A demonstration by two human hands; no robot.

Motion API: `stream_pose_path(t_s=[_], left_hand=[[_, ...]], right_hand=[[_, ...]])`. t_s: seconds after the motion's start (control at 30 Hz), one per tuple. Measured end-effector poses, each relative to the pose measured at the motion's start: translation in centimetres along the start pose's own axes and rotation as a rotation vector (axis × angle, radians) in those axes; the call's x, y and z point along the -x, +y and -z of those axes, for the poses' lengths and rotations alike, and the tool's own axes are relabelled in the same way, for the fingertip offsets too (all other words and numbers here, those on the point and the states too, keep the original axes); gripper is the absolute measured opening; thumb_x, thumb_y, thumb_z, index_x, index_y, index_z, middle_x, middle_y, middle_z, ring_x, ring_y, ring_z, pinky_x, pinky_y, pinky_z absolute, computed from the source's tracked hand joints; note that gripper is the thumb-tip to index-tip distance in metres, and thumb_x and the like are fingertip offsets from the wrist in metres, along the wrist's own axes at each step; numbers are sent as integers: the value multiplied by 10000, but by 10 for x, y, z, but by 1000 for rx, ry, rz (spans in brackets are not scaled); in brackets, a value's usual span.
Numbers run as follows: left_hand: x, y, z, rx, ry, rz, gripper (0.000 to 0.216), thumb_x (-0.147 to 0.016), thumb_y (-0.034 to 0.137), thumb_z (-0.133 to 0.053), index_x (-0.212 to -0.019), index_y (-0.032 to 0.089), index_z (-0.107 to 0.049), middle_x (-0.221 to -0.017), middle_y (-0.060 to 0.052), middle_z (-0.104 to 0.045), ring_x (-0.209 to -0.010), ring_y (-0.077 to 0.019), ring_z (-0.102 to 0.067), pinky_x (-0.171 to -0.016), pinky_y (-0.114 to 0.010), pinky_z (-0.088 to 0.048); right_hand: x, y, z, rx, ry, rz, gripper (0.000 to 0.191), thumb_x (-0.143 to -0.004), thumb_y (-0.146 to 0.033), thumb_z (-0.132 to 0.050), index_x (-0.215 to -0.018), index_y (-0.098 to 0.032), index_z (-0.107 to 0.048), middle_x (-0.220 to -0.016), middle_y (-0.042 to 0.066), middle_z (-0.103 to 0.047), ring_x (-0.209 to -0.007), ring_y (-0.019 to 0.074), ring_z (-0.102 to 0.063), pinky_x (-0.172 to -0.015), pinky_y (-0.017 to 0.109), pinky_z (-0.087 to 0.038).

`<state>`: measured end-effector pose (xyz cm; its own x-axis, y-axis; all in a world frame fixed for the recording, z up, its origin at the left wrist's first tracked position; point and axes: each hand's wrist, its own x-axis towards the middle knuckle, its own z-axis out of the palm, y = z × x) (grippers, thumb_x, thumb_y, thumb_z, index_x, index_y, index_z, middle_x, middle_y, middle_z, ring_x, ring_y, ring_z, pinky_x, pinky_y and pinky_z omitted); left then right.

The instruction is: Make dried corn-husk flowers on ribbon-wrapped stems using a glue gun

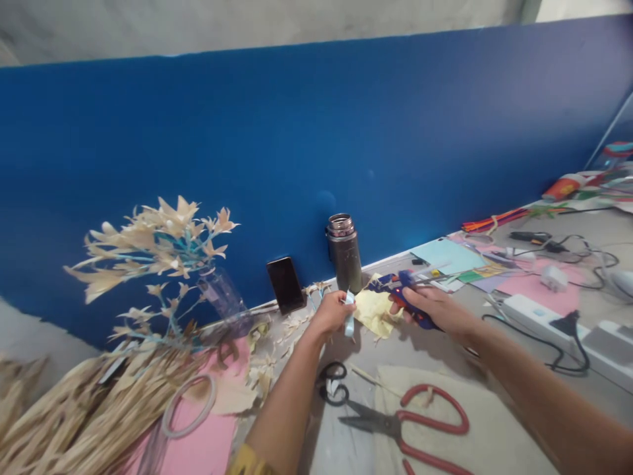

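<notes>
Assembled flowers (pixel 168 241) stand in a clear container (pixel 225 300), while before the flask (pixel 345 257) the left hand (pixel 332 313) pinches a light-blue strip (pixel 350 316) (seemingly unfinished) and the right hand (pixel 425 307) grips a glue gun (pixel 405 300).

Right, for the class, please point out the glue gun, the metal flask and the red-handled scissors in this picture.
Glue gun (pixel 390 284): head view, on its blue front part.
Metal flask (pixel 345 260): head view, on the middle of its body.
Red-handled scissors (pixel 393 425): head view, on the dark metal near the pivot.

Head-worn view, forward and down, near, facing blue partition (pixel 277 145)
</notes>
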<state>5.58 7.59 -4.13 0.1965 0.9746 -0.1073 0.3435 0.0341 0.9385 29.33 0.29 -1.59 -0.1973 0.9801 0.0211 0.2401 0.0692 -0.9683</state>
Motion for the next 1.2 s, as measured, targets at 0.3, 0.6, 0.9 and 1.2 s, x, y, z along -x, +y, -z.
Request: stream_pose_path(t_s=[0.3,0.6,0.9,1.2], left_hand=[[-11,-20,-9,-153,-25,-16,200,-664,61,-659,-544,162,-534,-532,54,-498,-531,-98,-452,-527,-215,-322],[-14,-25,-9,-180,-19,71,331,-537,85,-798,-662,194,-511,-481,100,-456,-422,-79,-384,-448,-216,-236],[-17,-26,-12,-203,-13,32,207,-756,181,-671,-590,171,-548,-500,56,-449,-451,-84,-383,-480,-217,-271],[-21,-31,-17,-311,87,33,226,-634,74,-697,-520,179,-533,-483,41,-470,-502,-112,-421,-499,-233,-259]], right_hand=[[-20,28,-22,114,58,39,637,-908,-727,-401,-710,-171,-640,-587,4,-559,-549,146,-517,-543,268,-378],[-14,23,-23,165,13,-6,591,-935,-684,-385,-725,-185,-621,-593,6,-564,-542,155,-523,-544,279,-386],[-13,24,-23,198,147,84,574,-940,-631,-365,-733,-186,-662,-609,24,-588,-576,175,-539,-579,290,-413],[-11,23,-28,340,92,152,485,-963,-529,-386,-666,-215,-604,-731,35,-643,-713,202,-566,-707,310,-430]])
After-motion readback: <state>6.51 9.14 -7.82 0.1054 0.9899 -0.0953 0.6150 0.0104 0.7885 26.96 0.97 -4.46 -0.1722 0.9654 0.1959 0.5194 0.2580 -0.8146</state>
